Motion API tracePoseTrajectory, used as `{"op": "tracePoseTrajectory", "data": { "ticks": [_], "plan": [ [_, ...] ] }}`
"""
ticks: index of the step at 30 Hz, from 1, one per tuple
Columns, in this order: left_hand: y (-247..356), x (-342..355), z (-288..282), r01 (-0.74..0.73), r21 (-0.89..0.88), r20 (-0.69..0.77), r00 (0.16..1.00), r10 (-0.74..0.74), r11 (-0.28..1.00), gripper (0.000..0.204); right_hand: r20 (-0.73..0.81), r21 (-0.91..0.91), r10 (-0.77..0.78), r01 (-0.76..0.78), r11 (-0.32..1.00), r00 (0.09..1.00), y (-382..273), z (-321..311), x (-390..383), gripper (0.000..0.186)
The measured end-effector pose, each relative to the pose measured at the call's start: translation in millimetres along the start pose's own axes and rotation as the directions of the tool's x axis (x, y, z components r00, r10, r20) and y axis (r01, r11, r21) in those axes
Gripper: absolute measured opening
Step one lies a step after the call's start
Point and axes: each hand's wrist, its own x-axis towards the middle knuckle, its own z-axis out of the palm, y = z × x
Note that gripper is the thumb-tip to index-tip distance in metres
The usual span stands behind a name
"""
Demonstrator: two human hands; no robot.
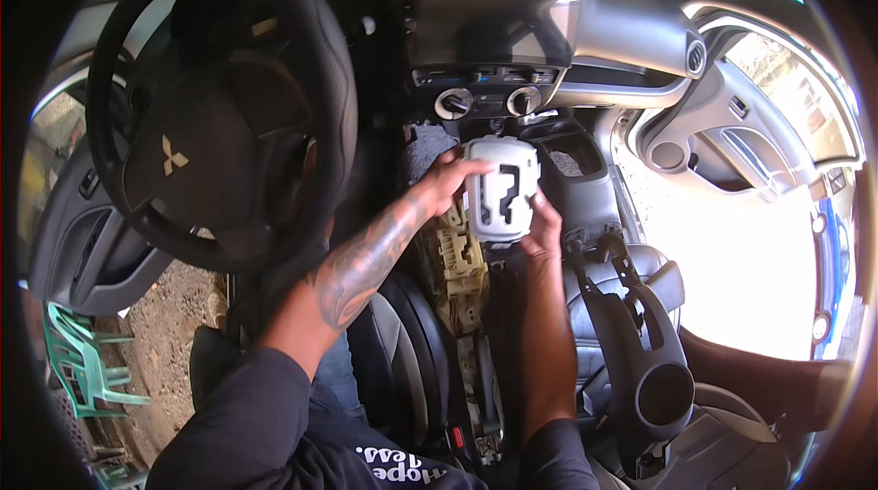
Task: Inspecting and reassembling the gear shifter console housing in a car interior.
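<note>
Between my hands is a pale silver gear shift trim plate with a stepped slot, held over the opened centre console. My left hand grips its upper left side, fingers on the edge and top. My right hand holds its lower right side with the thumb along the edge. Beneath and left of the plate, beige fittings show in the bare console channel. A dark cupholder tray sits just right of the plate.
The steering wheel is at left, the screen and knobs ahead. A removed console housing lies over the passenger seat. The open passenger door is at right; green plastic chairs stand outside at left.
</note>
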Motion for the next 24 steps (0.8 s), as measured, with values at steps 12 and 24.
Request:
{"op": "tracePoseTrajectory", "data": {
  "ticks": [12, 24],
  "plan": [
    [0, 4, -6, 0.242, -0.01, 0.041, 0.969, -0.242, 0.97, 0.05, 0.038, 0.108, 0.101, -0.104, 0.989, 0.994, 6, -13, -6, 0.062],
    [-35, -15, -27, 0.226, -0.146, -0.03, 0.972, -0.232, 0.963, 0.045, 0.005, 0.08, 0.055, -0.055, 0.995, 0.998, 31, -2, -15, 0.063]
  ]
}}
